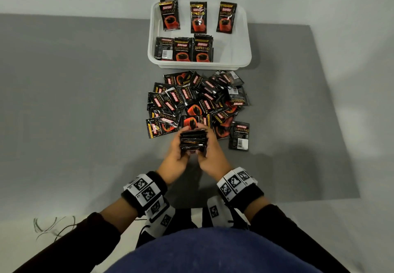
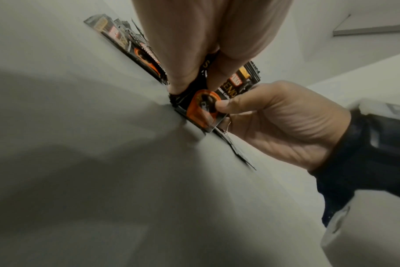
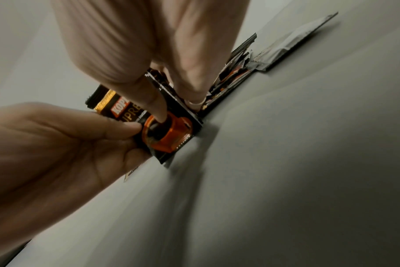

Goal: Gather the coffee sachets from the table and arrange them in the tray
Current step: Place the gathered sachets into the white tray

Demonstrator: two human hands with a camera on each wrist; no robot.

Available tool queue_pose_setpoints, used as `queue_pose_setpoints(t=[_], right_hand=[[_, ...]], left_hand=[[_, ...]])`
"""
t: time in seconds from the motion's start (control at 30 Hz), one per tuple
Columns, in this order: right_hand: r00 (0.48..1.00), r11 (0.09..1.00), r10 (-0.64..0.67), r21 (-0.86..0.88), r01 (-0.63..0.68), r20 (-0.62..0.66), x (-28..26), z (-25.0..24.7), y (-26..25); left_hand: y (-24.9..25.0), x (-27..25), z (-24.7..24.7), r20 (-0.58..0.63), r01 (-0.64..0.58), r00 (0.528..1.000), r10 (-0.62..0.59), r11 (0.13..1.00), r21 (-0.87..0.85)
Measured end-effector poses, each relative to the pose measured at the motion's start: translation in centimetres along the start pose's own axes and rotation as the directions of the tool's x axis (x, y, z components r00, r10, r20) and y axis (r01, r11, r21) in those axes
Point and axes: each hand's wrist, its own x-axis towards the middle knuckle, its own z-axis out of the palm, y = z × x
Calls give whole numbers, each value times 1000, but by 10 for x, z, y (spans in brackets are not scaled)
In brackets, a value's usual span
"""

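Note:
Both hands hold one stack of black coffee sachets [image 1: 193, 141] on edge against the grey table, just in front of the loose pile of sachets [image 1: 198, 102]. My left hand [image 1: 178, 153] grips the stack's left side and my right hand [image 1: 210, 155] grips its right side. In the left wrist view the stack [image 2: 202, 108] shows an orange cup print, with the right hand's thumb [image 2: 231, 103] on its face. The right wrist view shows the same stack [image 3: 167, 131] pinched from both sides. The white tray [image 1: 247, 44] beyond the pile holds several sachets, some upright.
One sachet [image 1: 239, 135] lies alone, back side up, right of the stack. The grey mat [image 1: 85, 102] covers the table, with a pale surface beyond its edges. Cables [image 1: 53, 227] lie at the near left edge.

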Motion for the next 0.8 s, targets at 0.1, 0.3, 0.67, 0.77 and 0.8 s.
queue_pose_setpoints(t=[0.1,0.3,0.67,0.77,0.8], right_hand=[[1000,1000,-6,8,6,4,0,-1,-3],[993,994,-110,19,111,-47,10,-22,-35],[954,996,-17,80,43,-299,113,-115,-131],[962,997,67,61,-53,-264,147,-139,-146],[963,996,89,31,-84,-256,156,-146,-148]], left_hand=[[5,-1,-1,19,17,1000,-18,1000,25],[42,12,-17,-30,-65,997,66,997,52],[155,146,-14,-185,-60,981,56,998,-19],[166,185,-7,-205,-29,978,36,999,36],[167,197,-4,-206,-21,978,38,996,84]])
